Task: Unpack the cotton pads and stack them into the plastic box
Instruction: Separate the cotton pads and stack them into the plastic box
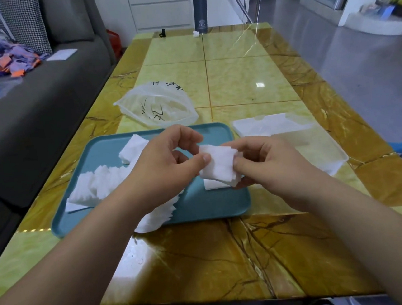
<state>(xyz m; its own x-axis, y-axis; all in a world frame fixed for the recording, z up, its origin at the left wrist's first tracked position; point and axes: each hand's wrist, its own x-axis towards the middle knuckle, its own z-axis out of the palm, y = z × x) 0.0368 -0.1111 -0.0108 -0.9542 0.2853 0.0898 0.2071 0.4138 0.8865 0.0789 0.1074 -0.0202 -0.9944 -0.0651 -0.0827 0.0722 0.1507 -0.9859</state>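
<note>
Gripping a small stack of white square cotton pads (218, 163) from both sides: left hand (161, 164) pinching the left edge between thumb and fingers, right hand (265, 163) curled round the right edge. Held above the right half of a teal rectangular plastic tray (212, 202). Seemingly squaring the stack before boxing. Next, probably: carry rightward and lay flat in the clear shallow plastic box (337, 160), just beside the tray near the right edge of the glossy yellow-brown marbled table (249, 82), keeping edges aligned. Left on the tray: a fanned heap of loose white pads (99, 185). Beyond the tray's far edge, a crumpled translucent bag with black lettering (157, 104); at the table's far edge, a dark cylindrical flask (200, 5). No obstacle between stack and box.
</note>
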